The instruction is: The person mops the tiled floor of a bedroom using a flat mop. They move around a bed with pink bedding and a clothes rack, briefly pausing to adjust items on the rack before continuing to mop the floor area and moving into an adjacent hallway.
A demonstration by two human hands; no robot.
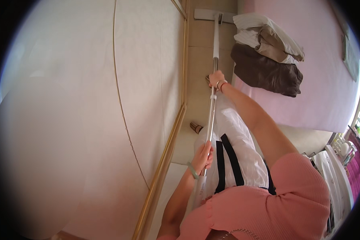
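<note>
A flat mop [216, 44] runs along the floor in front of me, its pole part white and part shiny metal. Its wide, pale head [205, 15] lies flat on the tiles at the far end, close to the bed. Higher up the pole, near my body, my left hand [204, 155] is wrapped round the metal, a pale green bangle at its wrist. My right hand [217, 78] grips the same pole farther out, just beyond a white collar, with a red band on the wrist. The pole's upper end passes beside my pink top and is partly hidden.
White wardrobe doors with a gold-coloured frame [185, 60] wall in the left side. On the right stands a bed with a pink sheet [324, 96], bearing a dark brown garment [268, 72] and striped pale cloth [268, 34]. Beige floor tiles [200, 60] run between them.
</note>
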